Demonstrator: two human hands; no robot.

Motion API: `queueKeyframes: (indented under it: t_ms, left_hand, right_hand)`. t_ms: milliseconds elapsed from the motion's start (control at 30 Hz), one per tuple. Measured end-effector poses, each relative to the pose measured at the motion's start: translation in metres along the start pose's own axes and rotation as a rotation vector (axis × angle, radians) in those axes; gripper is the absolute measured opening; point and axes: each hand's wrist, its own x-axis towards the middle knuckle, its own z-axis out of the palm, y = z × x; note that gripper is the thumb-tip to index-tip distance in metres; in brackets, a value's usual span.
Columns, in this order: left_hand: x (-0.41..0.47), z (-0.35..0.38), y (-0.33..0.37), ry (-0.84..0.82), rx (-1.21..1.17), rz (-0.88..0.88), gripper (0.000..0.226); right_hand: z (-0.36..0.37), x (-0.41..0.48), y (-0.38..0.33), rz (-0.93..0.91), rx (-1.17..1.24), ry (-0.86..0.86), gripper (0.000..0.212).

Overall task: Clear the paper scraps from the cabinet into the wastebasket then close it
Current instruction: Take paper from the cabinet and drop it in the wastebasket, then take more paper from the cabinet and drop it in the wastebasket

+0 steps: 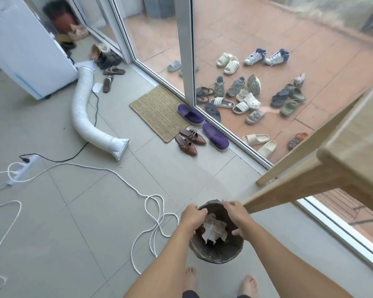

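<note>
A round wastebasket (205, 252) lined with a dark bag stands on the tiled floor in front of my bare feet. Crumpled paper scraps (214, 230) lie inside it. Both my hands hover over its opening, one on each side of the paper. My left hand (192, 218) is at the left rim with its fingers curled down beside the paper. At the right rim my right hand (237, 216) has its fingers spread and its thumb inside the rim. Neither hand closes around the paper. The cabinet is not in view.
A wooden table (342, 160) juts in from the right, one leg ending near the basket. White rope (153, 214) loops on the floor to the left. Farther off are a white duct hose (84, 112), a power strip (24, 168), a doormat (159, 112), shoes and a glass sliding door (186, 50).
</note>
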Motion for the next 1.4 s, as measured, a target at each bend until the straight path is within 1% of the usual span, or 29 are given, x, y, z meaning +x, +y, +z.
queueKeyframes:
  t_ms: [33, 100, 267, 367, 467, 633, 833, 1000, 1233, 1400]
  left_hand:
    - [-0.016, -0.009, 0.010, 0.014, 0.086, 0.048, 0.057]
    - [-0.045, -0.027, 0.030, 0.039, 0.212, 0.158, 0.057]
    - [-0.107, -0.070, 0.080, 0.163, 0.405, 0.457, 0.051]
    - [-0.140, -0.091, 0.105, 0.243, 0.447, 0.613, 0.049]
    - [-0.171, -0.106, 0.131, 0.299, 0.442, 0.744, 0.044]
    - [-0.226, -0.119, 0.177, 0.391, 0.431, 0.980, 0.041]
    - [-0.287, -0.124, 0.216, 0.461, 0.451, 1.188, 0.044]
    - [-0.330, -0.109, 0.239, 0.489, 0.449, 1.348, 0.046]
    - [-0.389, -0.054, 0.264, 0.409, 0.421, 1.615, 0.043]
    - [-0.424, -0.004, 0.277, 0.293, 0.419, 1.759, 0.041]
  right_hand:
    - [-0.003, -0.017, -0.008, -0.057, -0.061, 0.015, 0.050]
    - [-0.009, -0.052, -0.024, -0.195, -0.177, 0.041, 0.057]
    - [-0.031, -0.128, -0.069, -0.562, -0.412, 0.134, 0.051]
    - [-0.047, -0.166, -0.093, -0.749, -0.527, 0.214, 0.049]
    - [-0.062, -0.203, -0.118, -0.916, -0.587, 0.290, 0.046]
    - [-0.083, -0.258, -0.159, -1.077, -0.599, 0.420, 0.044]
    - [-0.115, -0.319, -0.180, -1.193, -0.592, 0.598, 0.047]
    - [-0.151, -0.369, -0.174, -1.246, -0.557, 0.761, 0.049]
    - [-0.209, -0.420, -0.135, -1.231, -0.486, 0.980, 0.047]
    - [-0.260, -0.444, -0.103, -1.151, -0.468, 1.108, 0.046]
